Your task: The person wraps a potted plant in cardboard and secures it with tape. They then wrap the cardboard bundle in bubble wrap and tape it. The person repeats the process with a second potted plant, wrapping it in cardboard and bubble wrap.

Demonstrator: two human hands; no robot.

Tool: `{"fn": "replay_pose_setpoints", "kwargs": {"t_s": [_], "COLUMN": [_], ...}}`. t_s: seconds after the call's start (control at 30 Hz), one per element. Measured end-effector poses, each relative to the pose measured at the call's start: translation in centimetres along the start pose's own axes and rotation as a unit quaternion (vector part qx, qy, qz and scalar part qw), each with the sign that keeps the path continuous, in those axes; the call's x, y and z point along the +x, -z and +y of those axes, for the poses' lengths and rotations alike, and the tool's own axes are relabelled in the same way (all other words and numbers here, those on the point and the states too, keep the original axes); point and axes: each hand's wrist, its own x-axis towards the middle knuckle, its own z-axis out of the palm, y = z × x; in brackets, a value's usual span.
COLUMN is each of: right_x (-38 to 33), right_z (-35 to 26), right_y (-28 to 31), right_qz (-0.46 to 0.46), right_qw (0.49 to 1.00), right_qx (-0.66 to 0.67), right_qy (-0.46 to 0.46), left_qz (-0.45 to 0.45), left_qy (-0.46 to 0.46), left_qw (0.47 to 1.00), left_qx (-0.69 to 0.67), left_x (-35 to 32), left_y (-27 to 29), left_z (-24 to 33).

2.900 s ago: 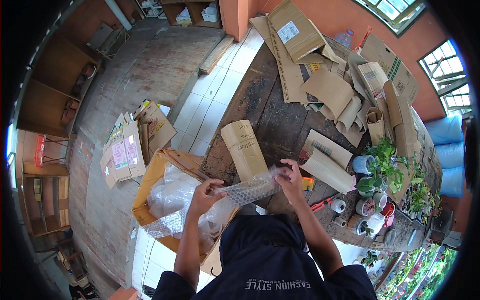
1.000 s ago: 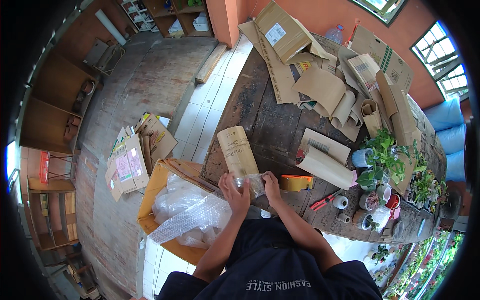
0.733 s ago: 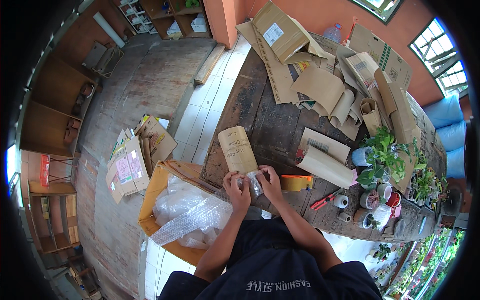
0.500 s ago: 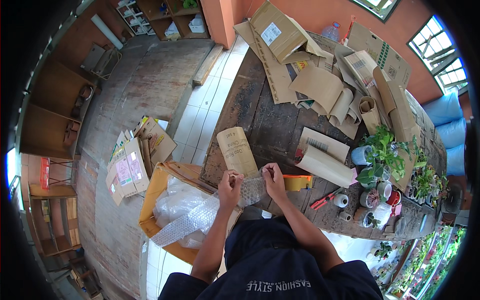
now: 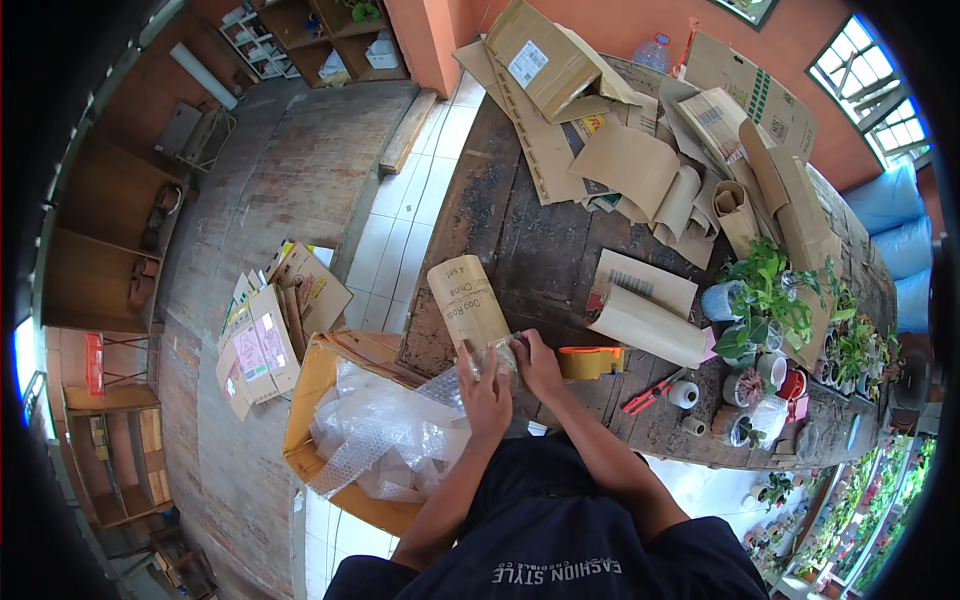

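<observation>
A brown cardboard roll (image 5: 466,298) with handwriting on it lies on the table in front of me. Its near end is under a strip of bubble wrap (image 5: 352,462), which runs back to a cardboard box at my left. My left hand (image 5: 485,398) lies over the wrap at that end, its fingers stretched out and pressing down. Close beside it, my right hand (image 5: 538,366) pinches the wrap's edge at the roll's right side. Just right of that hand rests an orange-yellow tape dispenser (image 5: 590,362).
The open box (image 5: 292,448) of bubble wrap stands left of me. A red cutter (image 5: 652,394) and a white spool (image 5: 684,394) lie right. Farther off are another cardboard roll (image 5: 650,330), piled cardboard (image 5: 625,165) and potted plants (image 5: 765,300). Flattened cartons (image 5: 265,340) lie at left.
My left hand has moved right and its fingers have straightened over the wrap. The wrap, earlier stretched between both hands, now lies against the roll's near end.
</observation>
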Motion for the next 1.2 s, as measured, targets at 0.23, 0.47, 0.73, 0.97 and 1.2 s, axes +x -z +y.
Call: {"fn": "replay_pose_setpoints", "kwargs": {"t_s": [0.23, 0.47, 0.73, 0.97, 1.2], "right_x": [-0.3, -1.4, -12.2, -25.6, -25.4], "right_z": [-0.5, -2.5, -1.4, 4.4, 24.1], "right_y": [0.0, 3.5, 19.7, 43.3, 59.1], "right_qz": [-0.015, -0.054, -0.201, 0.017, 0.509], "right_qw": [0.996, 0.97, 0.974, 0.931, 0.804], "right_qx": [-0.082, -0.231, 0.08, 0.357, 0.147], "right_qy": [-0.001, 0.046, 0.072, -0.072, -0.27], "left_qz": [-0.041, -0.089, -0.149, -0.086, -0.073], "left_qy": [-0.01, 0.003, 0.018, -0.064, -0.084], "left_qw": [0.996, 0.994, 0.983, 0.988, 0.983], "left_qx": [-0.075, -0.063, 0.106, 0.108, 0.143], "left_x": [-0.5, -0.3, 0.0, -0.4, -0.4], "left_y": [-0.6, 0.2, -0.4, -1.6, -2.0], "left_z": [-0.6, -0.5, 2.1, 1.5, 0.6]}}
